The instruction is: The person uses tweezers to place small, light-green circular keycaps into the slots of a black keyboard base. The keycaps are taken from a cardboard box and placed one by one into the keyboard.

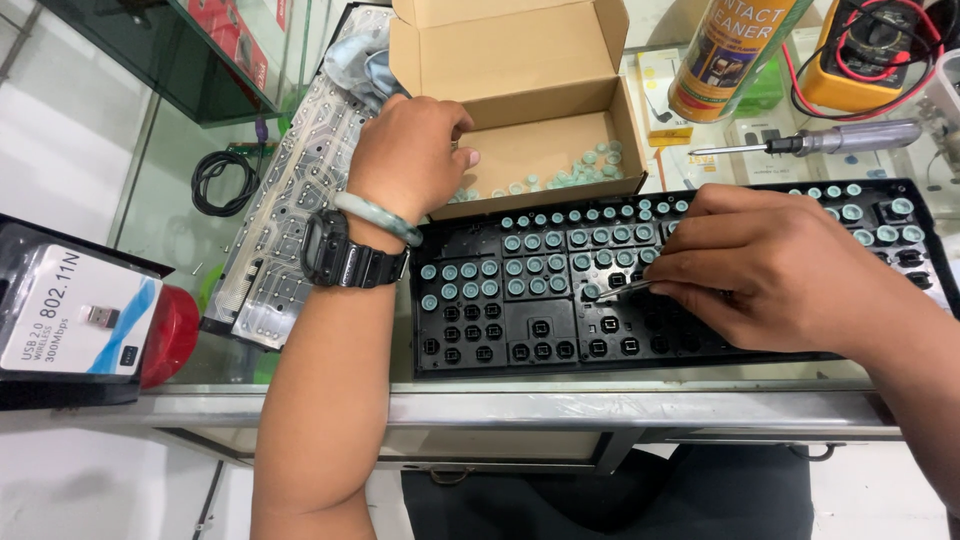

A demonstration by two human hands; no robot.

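Glass countertop carries a black keyboard frame point(560, 330) at center, half filled with pale green rubber domes point(520, 243). At three o'clock the right hand point(770, 265) pinches metal tweezers point(622, 291) shut on one dome. At eleven o'clock the left hand point(408, 155), fingers curled, dips into an open cardboard box point(530, 75) of loose domes. A screwdriver point(830, 140) lies at two o'clock.

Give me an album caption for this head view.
Right hand tweezers a dome onto the keyboard frame; left hand reaches into the box.

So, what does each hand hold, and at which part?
Right hand pinches metal tweezers near their upper part. Left hand reaches into the cardboard box; its hold cannot be told.
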